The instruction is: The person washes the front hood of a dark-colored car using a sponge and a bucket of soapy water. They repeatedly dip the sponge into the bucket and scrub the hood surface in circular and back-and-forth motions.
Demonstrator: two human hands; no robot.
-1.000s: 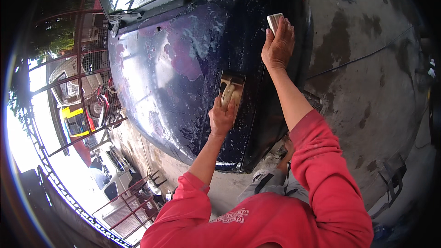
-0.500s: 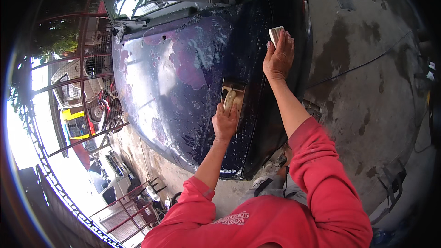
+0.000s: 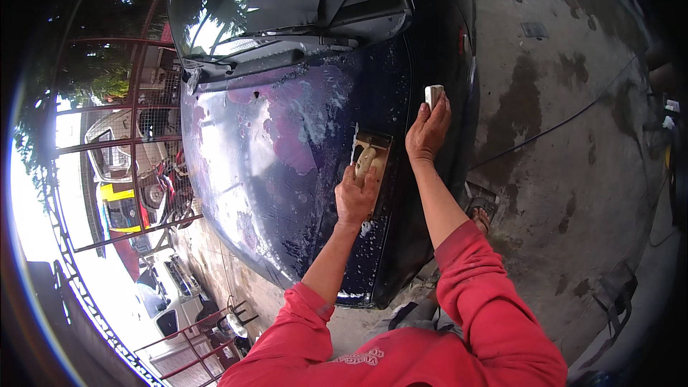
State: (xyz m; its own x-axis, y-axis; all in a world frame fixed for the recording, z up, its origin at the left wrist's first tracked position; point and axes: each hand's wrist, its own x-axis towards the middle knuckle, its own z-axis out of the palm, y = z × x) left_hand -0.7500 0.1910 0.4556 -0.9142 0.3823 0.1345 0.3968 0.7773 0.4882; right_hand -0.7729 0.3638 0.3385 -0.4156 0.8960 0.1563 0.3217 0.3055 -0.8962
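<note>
2 tools going: a hand trowel (image 3: 384, 163) sitting on the right part of a car hood (image 3: 236, 143), and a small pale block (image 3: 433, 95) farther out, over the car's dark side (image 3: 459, 132). Hood's dark blue and pretty rough, all pale specks and blotchy purple patches (image 3: 294, 149). Past that is the windshield (image 3: 283, 0). Concrete floor (image 3: 566, 201) on the right has dark stains and a cable (image 3: 561, 125) running across it; over left there's a red metal fence (image 3: 135, 125) with parked vehicles (image 3: 112, 145) behind. As for the hands: left hand (image 3: 355, 199) is wrapped around the trowel's handle, arm reaching up from below. Right hand (image 3: 428, 132) is farther forward, fingers stretched along the block, holding it; can't tell if the block touches the car.
</note>
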